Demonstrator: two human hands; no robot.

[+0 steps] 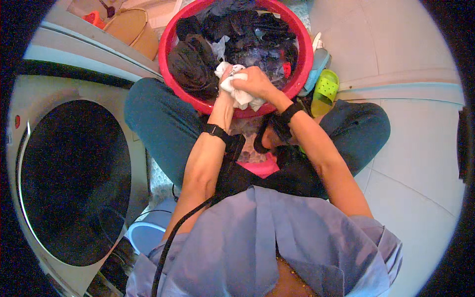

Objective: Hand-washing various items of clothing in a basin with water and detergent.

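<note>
A wet, bunched white cloth (241, 97) is gripped over the near side of a red tub (167, 59). My right hand (256, 83) is closed around it from the right. My left hand (227, 81) holds it from the left, its fingers partly covered by the cloth. In the tub lie dark clothes (190, 62) in water, heaped against the far and left sides. Just beyond my hands, a pale scrap of fabric (220, 47) rests on the dark clothes, and a small red patch (287, 69) shows at the right.
On my left stands a front-loading washing machine (141, 153) with a round dark door. A light blue bucket (144, 232) sits beside its near corner. Green clogs (326, 88) and a blue-grey slipper (316, 69) lie right of the tub. A tan bin (129, 29) stands at the far left.
</note>
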